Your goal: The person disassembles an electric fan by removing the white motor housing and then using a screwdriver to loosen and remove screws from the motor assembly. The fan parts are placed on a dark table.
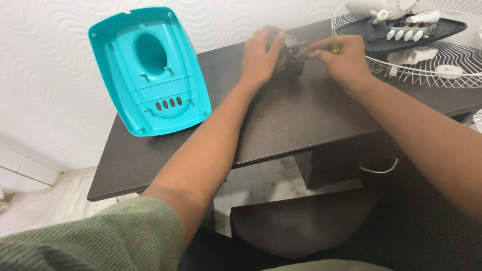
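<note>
- Motor [291, 56], a dark fan motor by the look of it, sits near the far edge of the dark table [281, 125], between our two hands in the head view.
- Our left hand [258, 57] is cupped over the motor's left side, fingers curled around it and steadying it.
- Our right hand [344, 60] is closed around a yellow-handled screwdriver [334, 44], its tip pointing in toward the motor; the tip itself is hidden from us.
- We judge the work goes best if the left hand keeps the motor from turning while the screwdriver stays in line with its screw, pressed straight in.
- Just beside the right hand lies a white wire fan guard [427, 70] carrying a black switch panel [401, 31] with white buttons; we have little room to swing the elbow that way.
- A turquoise plastic housing [150, 70] leans against the wall at the table's left, well apart from the hands.
- Open table lies toward us, and the motor stands close to the back edge.
</note>
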